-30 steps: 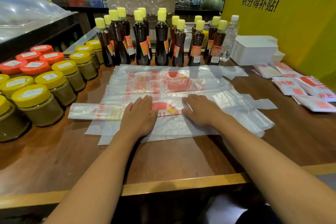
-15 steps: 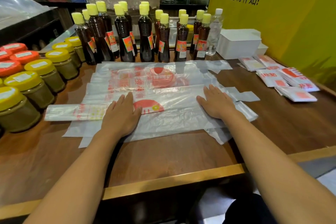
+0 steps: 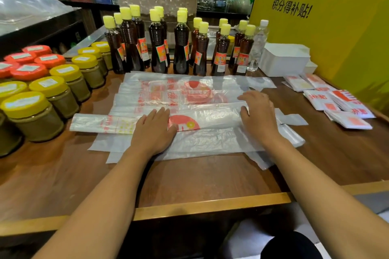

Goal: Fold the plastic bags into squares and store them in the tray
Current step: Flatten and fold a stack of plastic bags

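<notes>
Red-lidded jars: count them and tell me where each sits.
5 red-lidded jars, far left beside the yellow-lidded jars: rearmost, two mid-row, nearest, and one cut by the left edge. Others may lie outside the frame.

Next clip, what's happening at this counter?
A person is folding thin clear plastic bags with red print on a brown wooden counter. The left hand lies flat on the long folded strip of bag; the right hand rests on its other end, fingers loosely bent. Several folded square bags lie at the right, outside the white plastic tray.
</notes>
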Demonstrator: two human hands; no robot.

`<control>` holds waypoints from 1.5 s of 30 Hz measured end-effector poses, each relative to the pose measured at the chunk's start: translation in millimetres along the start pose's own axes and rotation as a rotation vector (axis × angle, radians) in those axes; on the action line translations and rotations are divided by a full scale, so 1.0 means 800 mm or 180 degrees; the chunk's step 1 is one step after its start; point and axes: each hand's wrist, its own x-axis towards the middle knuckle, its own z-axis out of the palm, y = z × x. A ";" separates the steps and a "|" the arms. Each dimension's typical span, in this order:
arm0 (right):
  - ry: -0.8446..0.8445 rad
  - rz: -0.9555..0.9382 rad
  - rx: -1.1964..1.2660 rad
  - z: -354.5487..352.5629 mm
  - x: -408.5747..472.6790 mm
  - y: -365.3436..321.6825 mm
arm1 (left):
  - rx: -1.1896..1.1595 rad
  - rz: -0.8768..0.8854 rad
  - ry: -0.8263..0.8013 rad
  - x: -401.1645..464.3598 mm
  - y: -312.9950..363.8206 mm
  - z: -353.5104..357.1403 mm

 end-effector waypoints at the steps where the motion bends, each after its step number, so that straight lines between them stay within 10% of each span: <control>1: -0.0115 -0.0191 0.0095 -0.002 0.003 -0.014 | 0.0000 -0.0006 -0.0010 0.001 0.000 0.000; 9: -0.2130 0.0288 -0.0593 -0.007 0.022 -0.033 | -0.0186 -0.0134 0.0047 0.003 -0.003 -0.005; 14: -0.2230 0.0365 -0.0419 -0.022 0.024 0.015 | -0.0175 -0.0103 0.0045 0.005 -0.006 -0.005; 29: 0.0434 0.1138 0.0084 -0.005 0.006 0.028 | -0.0005 -0.0087 0.0047 0.002 -0.001 -0.002; 45: -0.0050 0.1303 0.0464 0.004 0.007 0.013 | -0.0142 -0.0039 0.0122 -0.001 0.000 -0.005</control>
